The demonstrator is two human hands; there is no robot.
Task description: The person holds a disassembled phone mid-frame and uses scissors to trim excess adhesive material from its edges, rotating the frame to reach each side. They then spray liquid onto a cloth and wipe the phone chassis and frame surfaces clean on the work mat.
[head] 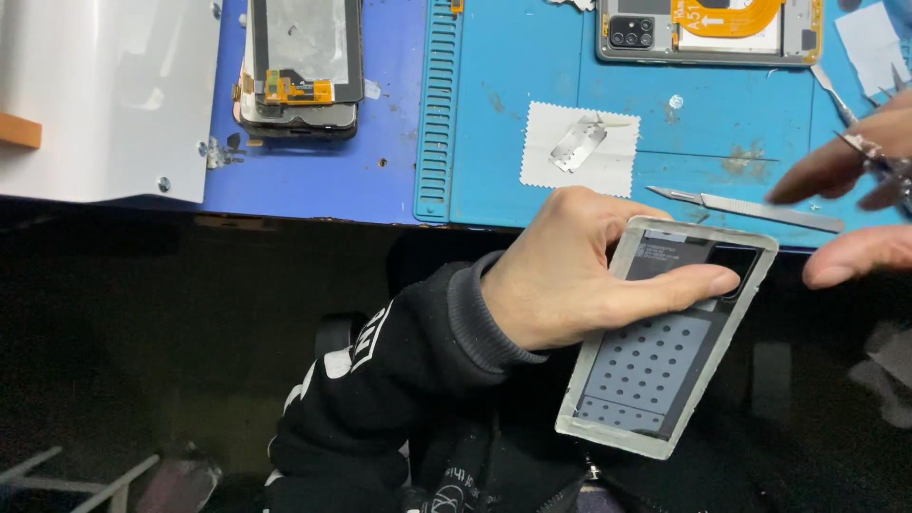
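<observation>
A blue work mat (532, 123) is laid across the right part of the bench, with a darker blue surface (313, 180) to its left and a white metal sheet (104, 95) at the far left. An opened phone body (708, 28) with camera block and orange flex cable is seen at the mat's top edge; a stack of screen assemblies (302, 62) lies on the darker blue surface. A phone back cover (665, 337), inner side up, with a dark perforated pad and pale adhesive border, is held below the bench edge, over the lap, tilted. It is gripped by the left hand (579, 271), thumb laid across its upper face, fingers hidden beneath. The right hand (850, 204), blurred at the right edge, is pinched on tweezers (879, 157) above and to the right of the cover's upper corner, not touching it. A scalpel (750, 209) lies on the mat near the bench edge. A white cloth square (608, 166) carries a razor blade (578, 144). A second metal tool (834, 92) lies near the mat's right edge.
</observation>
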